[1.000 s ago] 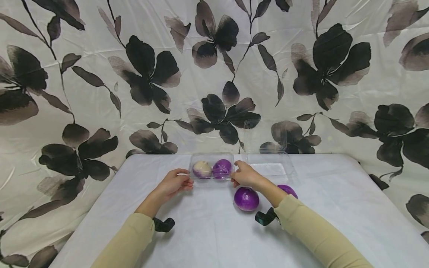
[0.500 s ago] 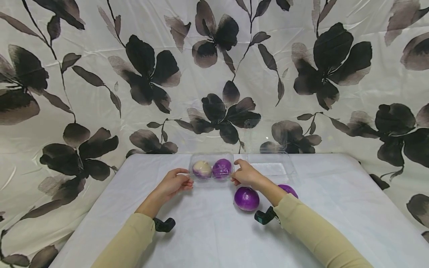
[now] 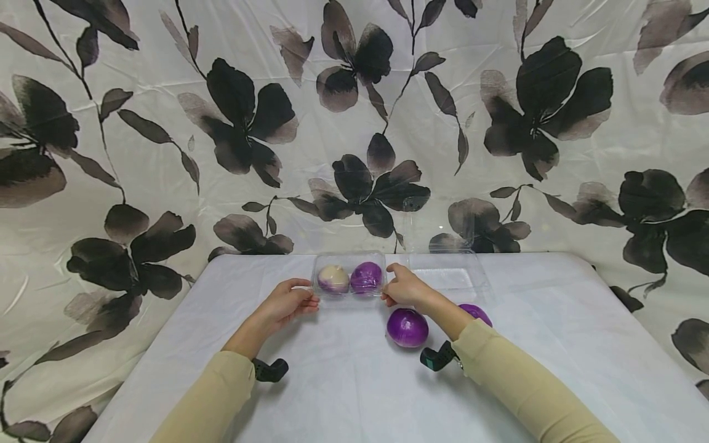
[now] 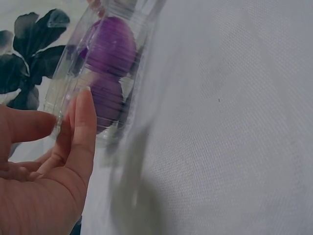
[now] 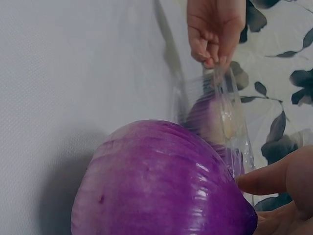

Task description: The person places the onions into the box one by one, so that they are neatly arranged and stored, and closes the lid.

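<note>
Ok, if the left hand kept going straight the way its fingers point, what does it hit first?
The clear plastic container: the left hand already has fingertips at its near-left end. Just inside that end sits the pale onion, probably next, though depth is unclear.

I see bare tablecloth [image 3: 343,381] across the lower centre. Two loose onions [image 3: 407,328] obstruct the centre-right, beside my right forearm.

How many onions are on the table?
4. Two sit in the closed clear box: a pale onion and a purple onion. One loose onion lies before it; another is half hidden behind the right forearm.
</note>
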Motion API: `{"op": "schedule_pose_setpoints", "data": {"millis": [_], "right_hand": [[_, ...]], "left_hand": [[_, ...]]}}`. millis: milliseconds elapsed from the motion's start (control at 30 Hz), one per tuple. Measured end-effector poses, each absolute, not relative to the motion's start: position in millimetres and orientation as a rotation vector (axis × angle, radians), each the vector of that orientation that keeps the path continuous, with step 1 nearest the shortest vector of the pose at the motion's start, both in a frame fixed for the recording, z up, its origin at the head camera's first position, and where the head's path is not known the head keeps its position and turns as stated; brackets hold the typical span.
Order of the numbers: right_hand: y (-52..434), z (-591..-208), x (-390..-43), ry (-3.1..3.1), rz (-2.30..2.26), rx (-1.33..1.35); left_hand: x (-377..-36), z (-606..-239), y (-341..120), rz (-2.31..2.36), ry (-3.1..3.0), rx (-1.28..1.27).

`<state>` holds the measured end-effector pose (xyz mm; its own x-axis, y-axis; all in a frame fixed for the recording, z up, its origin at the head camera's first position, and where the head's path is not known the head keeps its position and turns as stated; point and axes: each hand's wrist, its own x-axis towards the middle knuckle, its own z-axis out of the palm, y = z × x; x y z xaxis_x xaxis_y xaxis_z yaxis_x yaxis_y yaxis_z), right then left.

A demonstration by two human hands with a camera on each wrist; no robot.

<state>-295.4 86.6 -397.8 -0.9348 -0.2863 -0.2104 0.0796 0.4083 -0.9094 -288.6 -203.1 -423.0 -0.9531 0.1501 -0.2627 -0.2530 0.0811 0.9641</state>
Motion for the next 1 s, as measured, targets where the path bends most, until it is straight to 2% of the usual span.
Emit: {"op": "schedule_pose_setpoints", "data": {"millis": [400,1000], "right_hand": [[94.7,-386.5,-290.1,2.481,-1.361,-0.254],[150.6,-353.6,-267.1,2.661,-1.081,-0.467]], "left_hand": [[-282.8,-418.1,-204.7,1.876,2.135,-0.152],[-258.7,-400.1,-205.4,1.629,2.441,-0.056]]}}
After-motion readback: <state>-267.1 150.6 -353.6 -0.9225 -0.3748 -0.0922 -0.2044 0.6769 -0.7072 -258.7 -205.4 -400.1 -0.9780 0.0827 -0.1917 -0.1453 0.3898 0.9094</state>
